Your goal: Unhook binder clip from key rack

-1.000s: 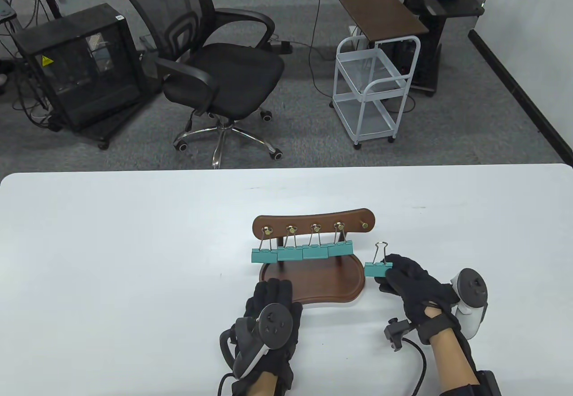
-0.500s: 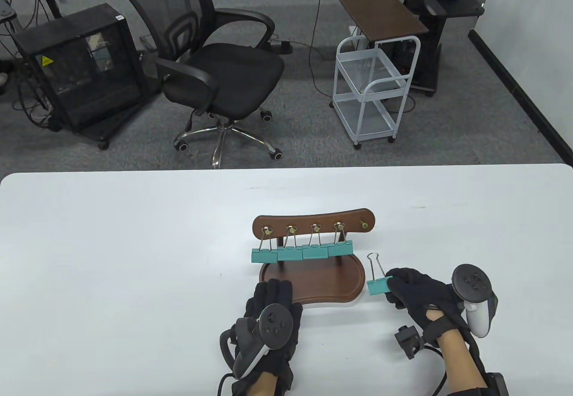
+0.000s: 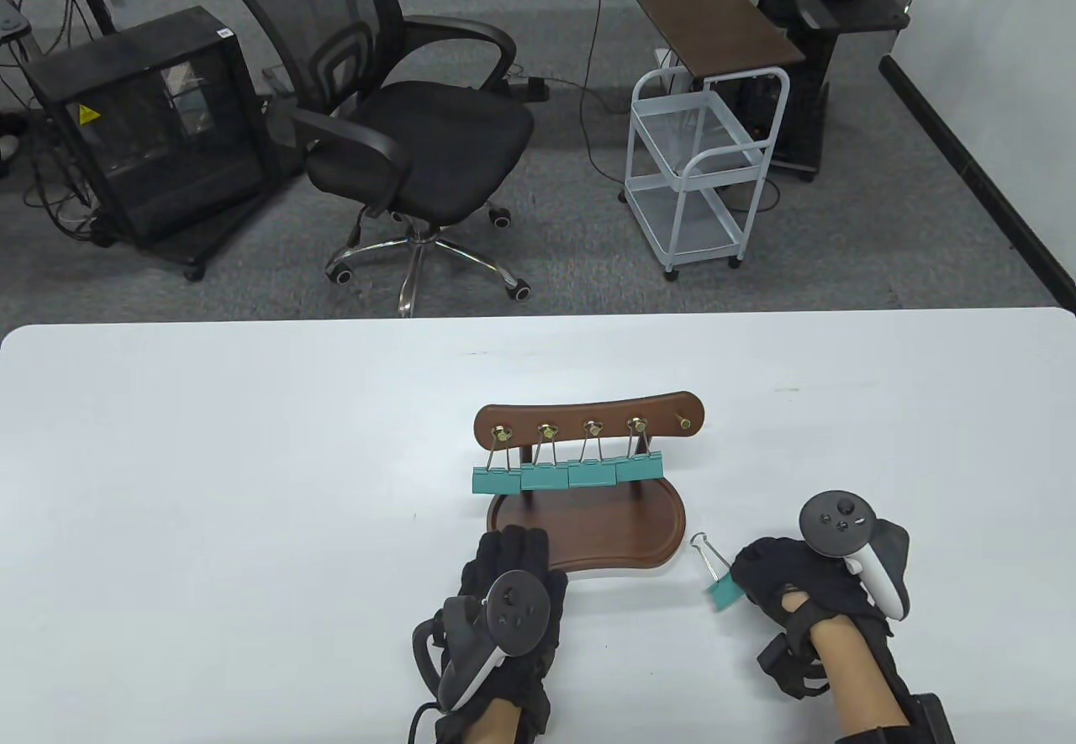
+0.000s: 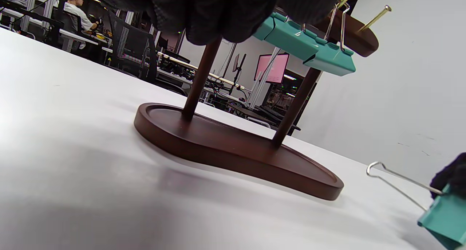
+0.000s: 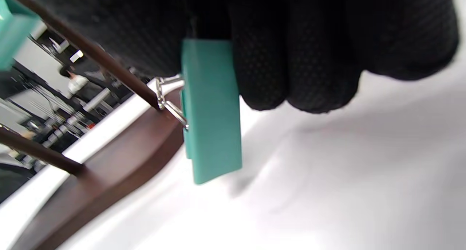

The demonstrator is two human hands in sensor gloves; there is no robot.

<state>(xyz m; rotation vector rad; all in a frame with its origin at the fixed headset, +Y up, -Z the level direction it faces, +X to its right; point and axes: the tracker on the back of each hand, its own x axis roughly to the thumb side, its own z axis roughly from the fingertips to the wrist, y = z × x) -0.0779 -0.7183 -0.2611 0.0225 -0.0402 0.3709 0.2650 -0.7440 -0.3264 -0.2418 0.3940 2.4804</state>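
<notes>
A dark wooden key rack [image 3: 588, 420] stands on its tray base [image 3: 588, 534] mid-table. Several teal binder clips [image 3: 567, 475] hang from its brass hooks; the rightmost hook [image 3: 685, 422] is bare. My right hand [image 3: 782, 576] grips one unhooked teal binder clip [image 3: 723, 593] low over the table, right of the base; the clip also shows in the right wrist view [image 5: 211, 111] and the left wrist view [image 4: 442, 215]. My left hand [image 3: 513, 563] rests on the front edge of the base, holding nothing.
The white table [image 3: 210, 483] reaches to the left and right. Beyond its far edge stand an office chair [image 3: 403, 130], a white cart [image 3: 698, 172] and a black cabinet [image 3: 143, 122].
My right hand has carried the clip from beside the rack's right end down and toward me, to just above the table. My left hand has not moved.
</notes>
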